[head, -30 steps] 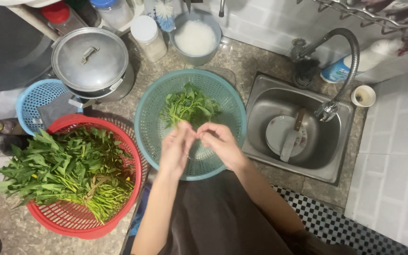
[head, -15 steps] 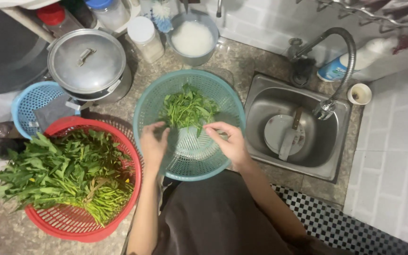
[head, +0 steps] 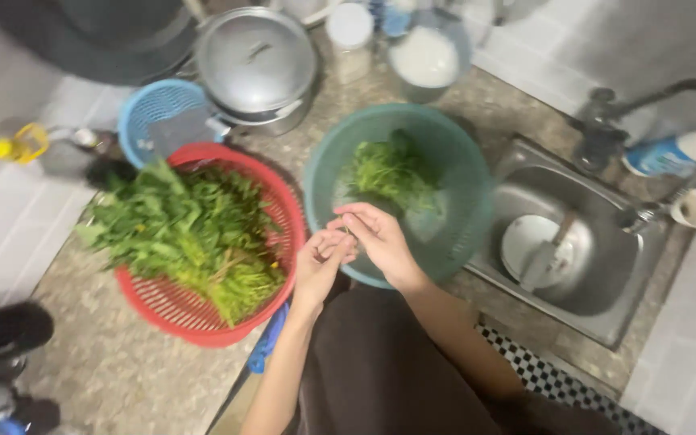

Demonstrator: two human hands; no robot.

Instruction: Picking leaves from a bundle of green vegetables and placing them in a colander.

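Packaging in view: two items, no signs or screens.
Blue-and-white plastic bottle (head: 670, 153) lying at right edge, behind the tap; label blurred. White-lidded clear jar (head: 350, 32) at top centre, label not discernible.

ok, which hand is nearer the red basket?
Left. The left hand is just right of the red basket rim; the right hand is farther right, over the green basket near edge.
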